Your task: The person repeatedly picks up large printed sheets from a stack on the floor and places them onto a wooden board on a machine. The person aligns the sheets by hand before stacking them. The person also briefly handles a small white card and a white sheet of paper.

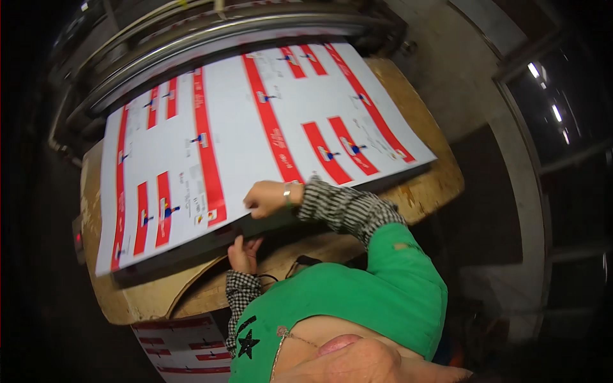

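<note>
Sheets: a thick stack of large white printed sheets [255,140] with red bars lies flat on the counter [421,191], its far edge under the rollers of a machine [223,32].
Counter: a worn brown board, rounded at the corners; bare wood shows on the near and right sides of the stack.
Right hand [268,198]: rests curled on top of the stack at its near edge, fingers bent down over the top sheet; it presses or pinches the edge, but I cannot tell whether a sheet is actually gripped. A watch or bracelet sits at the wrist.
Left hand [244,253]: just below the near edge, fingers reaching up against the side or underside of the stack; partly hidden, so whether it is open or closed on anything I cannot tell.
Clothing: checked sleeves, green top.
Other stock: more printed sheets [185,348] of the same red-and-white kind show below the counter's near edge.
Progress: the stack looks squared and undisturbed, no sheet lifted or fanned. Judged from this, handling of the near edge is only starting; everything beyond taking hold is left.
</note>
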Demonstrator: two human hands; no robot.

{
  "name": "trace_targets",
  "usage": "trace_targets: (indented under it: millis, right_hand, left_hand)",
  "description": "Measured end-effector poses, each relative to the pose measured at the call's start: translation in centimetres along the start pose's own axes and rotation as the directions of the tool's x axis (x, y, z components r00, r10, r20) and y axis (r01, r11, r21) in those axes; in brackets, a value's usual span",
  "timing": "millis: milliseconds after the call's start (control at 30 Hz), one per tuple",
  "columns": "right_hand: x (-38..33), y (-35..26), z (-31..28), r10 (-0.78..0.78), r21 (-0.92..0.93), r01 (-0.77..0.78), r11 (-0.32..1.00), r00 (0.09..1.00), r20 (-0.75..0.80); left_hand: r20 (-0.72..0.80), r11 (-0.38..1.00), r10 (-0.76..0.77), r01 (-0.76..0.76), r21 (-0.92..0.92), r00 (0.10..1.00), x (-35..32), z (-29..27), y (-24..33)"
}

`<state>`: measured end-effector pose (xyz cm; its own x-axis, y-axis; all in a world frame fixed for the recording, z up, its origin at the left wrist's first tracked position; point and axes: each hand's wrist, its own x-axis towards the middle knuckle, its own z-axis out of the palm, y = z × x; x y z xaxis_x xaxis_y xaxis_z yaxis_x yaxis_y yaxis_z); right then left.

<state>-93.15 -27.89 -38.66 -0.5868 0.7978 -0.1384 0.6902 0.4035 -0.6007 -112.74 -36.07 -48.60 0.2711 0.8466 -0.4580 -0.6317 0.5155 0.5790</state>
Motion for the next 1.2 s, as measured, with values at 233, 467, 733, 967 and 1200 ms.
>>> trace_targets:
  millis: [233, 467, 733, 967, 1200]
  right_hand:
    - [-1.8, -0.6, 2.4, -0.174, 0.047, 0.188, 0.981, 0.963, -0.207]
    - [-0.3, 1.6, 4.8, 0.035, 0.057, -0.03, 0.998, 0.995, -0.09]
    - [-7.5, -4.7, 19.2, 0.161, -0.238, -0.173, 0.956, 0.984, -0.071]
    - [-5.8, -3.0, 17.3, 0.016, -0.327, -0.033, 0.944, 0.998, -0.053]
    - [-8.7, -7.2, 14.2, -0.111, 0.065, 0.14, 0.988, 0.937, -0.332]
  left_hand:
    - [-0.249, 0.985, -0.012, 0.054, 0.162, 0.968, -0.3, -1.5, -1.6]
    - [0.0, 0.997, -0.068, 0.068, 0.024, 0.998, -2.9, -0.6, -0.7]
    - [0.087, 0.996, -0.061, 0.056, 0.067, 0.994, -12.7, -10.5, -8.0]
    - [0.247, 0.971, -0.058, -0.002, 0.237, 0.967, -5.2, -11.0, -4.3]
    - [-0.078, 0.964, -0.057, 0.075, 0.255, 0.995, -6.9, -12.6, -6.3]
